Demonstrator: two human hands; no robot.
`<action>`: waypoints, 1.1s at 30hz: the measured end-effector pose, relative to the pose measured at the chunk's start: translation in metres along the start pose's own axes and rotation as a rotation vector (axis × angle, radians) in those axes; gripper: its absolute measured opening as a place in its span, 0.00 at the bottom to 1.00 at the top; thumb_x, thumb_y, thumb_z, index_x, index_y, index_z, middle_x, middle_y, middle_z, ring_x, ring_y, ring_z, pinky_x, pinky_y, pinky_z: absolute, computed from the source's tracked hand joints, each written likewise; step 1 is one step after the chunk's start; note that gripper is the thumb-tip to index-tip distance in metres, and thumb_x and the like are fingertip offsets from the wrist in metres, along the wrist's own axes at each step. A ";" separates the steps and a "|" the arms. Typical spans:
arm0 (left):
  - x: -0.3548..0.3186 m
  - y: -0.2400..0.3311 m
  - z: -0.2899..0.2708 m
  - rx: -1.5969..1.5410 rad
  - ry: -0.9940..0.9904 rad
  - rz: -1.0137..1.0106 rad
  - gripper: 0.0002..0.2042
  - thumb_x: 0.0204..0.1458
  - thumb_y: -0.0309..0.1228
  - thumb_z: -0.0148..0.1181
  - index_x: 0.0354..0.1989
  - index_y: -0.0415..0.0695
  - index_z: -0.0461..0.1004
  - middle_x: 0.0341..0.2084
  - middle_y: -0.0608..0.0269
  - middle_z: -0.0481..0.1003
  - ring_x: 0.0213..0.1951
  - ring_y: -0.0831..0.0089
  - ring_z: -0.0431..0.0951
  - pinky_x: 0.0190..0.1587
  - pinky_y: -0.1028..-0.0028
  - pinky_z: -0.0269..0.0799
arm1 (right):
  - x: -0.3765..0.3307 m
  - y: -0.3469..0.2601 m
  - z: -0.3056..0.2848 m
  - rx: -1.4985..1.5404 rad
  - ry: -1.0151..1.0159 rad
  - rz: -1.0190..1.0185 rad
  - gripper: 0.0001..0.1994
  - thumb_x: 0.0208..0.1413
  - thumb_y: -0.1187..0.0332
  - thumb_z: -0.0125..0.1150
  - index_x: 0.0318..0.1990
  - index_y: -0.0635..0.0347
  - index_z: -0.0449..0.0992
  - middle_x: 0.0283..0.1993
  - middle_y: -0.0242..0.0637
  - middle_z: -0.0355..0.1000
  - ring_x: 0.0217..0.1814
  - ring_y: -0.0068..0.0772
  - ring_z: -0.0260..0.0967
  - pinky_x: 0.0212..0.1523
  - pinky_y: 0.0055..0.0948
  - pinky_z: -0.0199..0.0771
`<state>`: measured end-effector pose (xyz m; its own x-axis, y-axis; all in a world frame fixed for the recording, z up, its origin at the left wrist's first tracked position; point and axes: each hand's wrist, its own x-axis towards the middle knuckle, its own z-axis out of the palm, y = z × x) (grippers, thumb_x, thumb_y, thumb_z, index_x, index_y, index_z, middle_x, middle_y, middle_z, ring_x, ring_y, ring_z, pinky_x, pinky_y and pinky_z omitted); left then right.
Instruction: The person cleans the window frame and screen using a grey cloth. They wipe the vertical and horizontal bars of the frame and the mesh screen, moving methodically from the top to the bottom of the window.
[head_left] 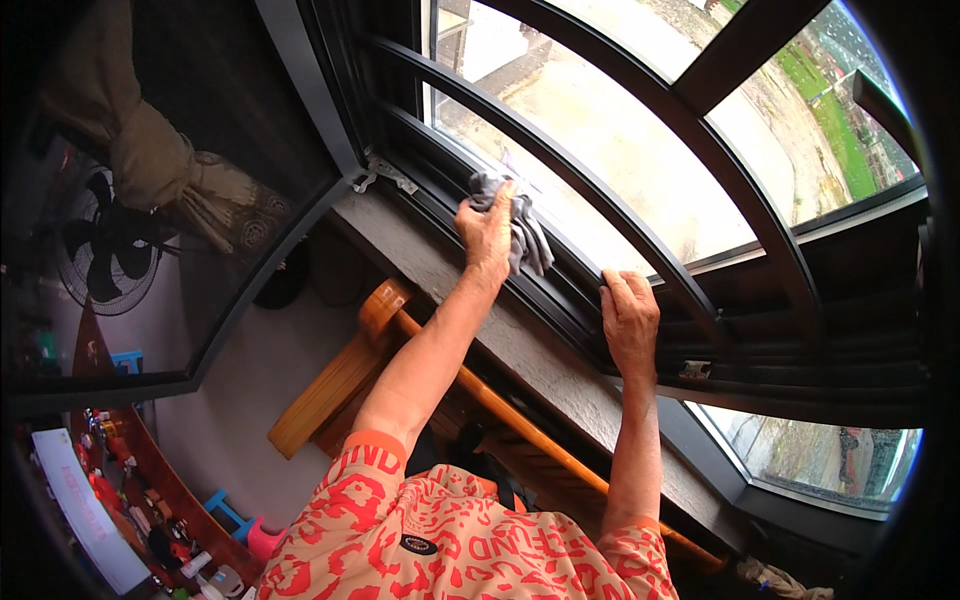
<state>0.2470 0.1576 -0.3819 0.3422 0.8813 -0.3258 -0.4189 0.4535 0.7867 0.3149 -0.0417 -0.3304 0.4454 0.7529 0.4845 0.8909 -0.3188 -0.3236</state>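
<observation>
Looking down at a black window frame (640,255), which I'll use as the reference for everything. Left hand (487,232) is up on the frame's lower rail, fingers curled shut around a grey rag (522,225); the rag is bunched under the palm and hangs off the hand's right side, touching the rail and the bottom edge of the glass (620,140). Right hand (630,320) sits further right along the same frame, lower in my view, fingers pressed together and hooked over the rail edge, thumb side hidden so I can't tell how it's placed. The hands are apart, nothing between them but frame. Just right of the right hand there's a small metal latch (695,369) on the frame. Below the frame runs a rough grey sill (520,350), and below that a wooden bench (350,375) with a rounded rail running parallel to the sill. At the frame's left corner a pale scrap (385,175) is stuck at the joint. Left of the frame, an open dark pane (160,200) reflects a fan (105,250) and a tied curtain (170,160). Both forearms are bare, coming out of orange patterned sleeves (450,540) at the bottom of the view. Through the glass I see pale ground and a strip of grass, well beyond the frame.
</observation>
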 end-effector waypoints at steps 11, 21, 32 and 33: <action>-0.070 -0.046 0.027 0.033 -0.024 0.008 0.13 0.49 0.30 0.69 0.36 0.39 0.71 0.28 0.67 0.75 0.26 0.81 0.74 0.28 0.80 0.73 | -0.006 0.011 0.005 0.111 0.032 0.046 0.10 0.48 0.78 0.60 0.40 0.64 0.76 0.38 0.46 0.71 0.43 0.47 0.70 0.46 0.38 0.70; -0.045 -0.014 0.020 -0.158 -0.075 -0.053 0.13 0.46 0.23 0.68 0.36 0.37 0.69 0.29 0.62 0.75 0.26 0.77 0.76 0.28 0.78 0.77 | -0.011 0.018 0.005 0.115 0.012 0.053 0.09 0.48 0.79 0.61 0.39 0.65 0.75 0.38 0.46 0.71 0.43 0.47 0.70 0.47 0.38 0.68; 0.053 0.022 -0.015 -0.161 -0.019 0.135 0.07 0.47 0.24 0.68 0.28 0.41 0.73 0.21 0.67 0.74 0.20 0.79 0.73 0.23 0.79 0.70 | -0.013 0.018 0.001 0.076 -0.006 0.059 0.13 0.46 0.81 0.62 0.42 0.64 0.76 0.39 0.47 0.70 0.43 0.48 0.69 0.46 0.38 0.70; 0.063 0.024 -0.018 -0.154 0.015 0.155 0.07 0.47 0.24 0.68 0.28 0.41 0.73 0.21 0.67 0.74 0.19 0.79 0.72 0.23 0.79 0.70 | -0.013 0.017 0.001 0.079 -0.008 0.063 0.13 0.46 0.81 0.62 0.42 0.64 0.76 0.39 0.48 0.70 0.43 0.48 0.70 0.45 0.38 0.70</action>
<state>0.2439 0.2261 -0.3929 0.2518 0.9433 -0.2162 -0.5891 0.3267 0.7390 0.3246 -0.0565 -0.3430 0.4996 0.7371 0.4550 0.8510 -0.3196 -0.4168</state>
